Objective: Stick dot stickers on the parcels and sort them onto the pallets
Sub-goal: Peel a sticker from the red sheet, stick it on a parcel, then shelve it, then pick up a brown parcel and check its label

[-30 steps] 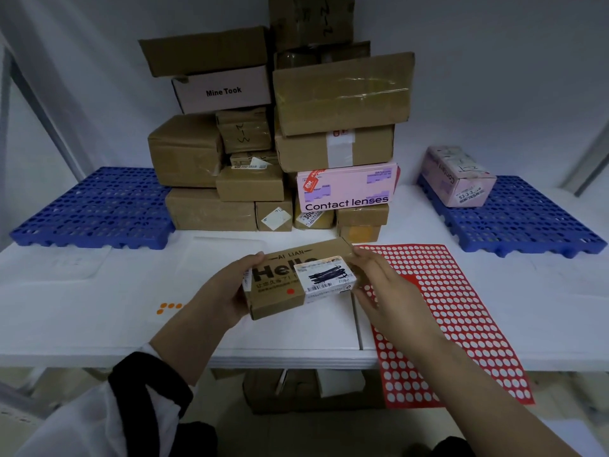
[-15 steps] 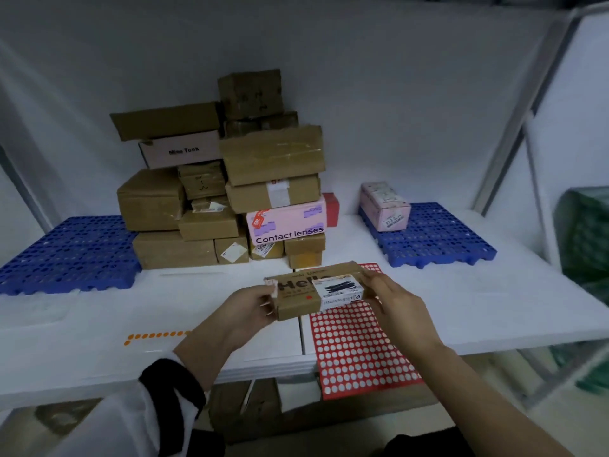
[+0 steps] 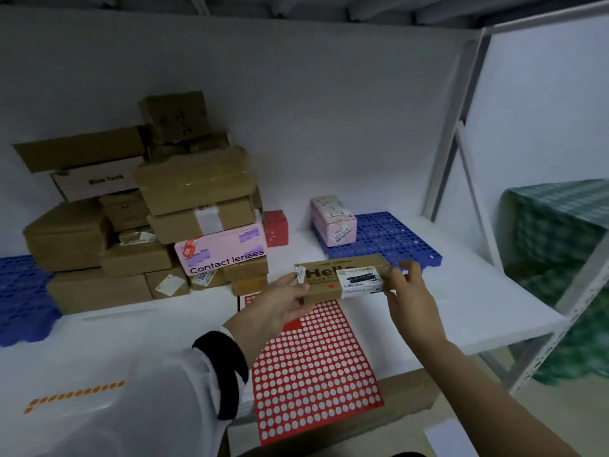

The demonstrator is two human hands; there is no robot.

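Above the middle of the bench [image 3: 478,308], toward its front edge, a brown parcel [image 3: 324,280] printed "Hello" was held level between two hands. The left hand [image 3: 280,305] gripped its left end, with the fingers [image 3: 291,285] curled round that end. The right hand [image 3: 408,298] pinched the right end, its fingers [image 3: 413,268] clamped on the cardboard. A red dot sticker [image 3: 332,286] sat on the parcel's front face, just left of a white shipping label [image 3: 361,281] that wrapped over the top edge.

Below the parcel a red sticker sheet [image 3: 313,367] lay across the front edge of the bench, its near end hanging past that edge. A strip of orange dots [image 3: 72,395] lay near the front left corner.

At the back right corner stood a blue pallet [image 3: 395,239] with one pink parcel [image 3: 333,222] on its left part. A second blue pallet [image 3: 23,298] lay at the left edge. Between the two, against the back edge, rose a stack of parcels [image 3: 148,225], mostly brown, with a pink box [image 3: 224,252] marked "Contact lenses" low on its right side and a small red box [image 3: 275,227] just beside that.

Beyond the right edge of the bench, past the white frame, stood something covered in green checked cloth [image 3: 560,258]
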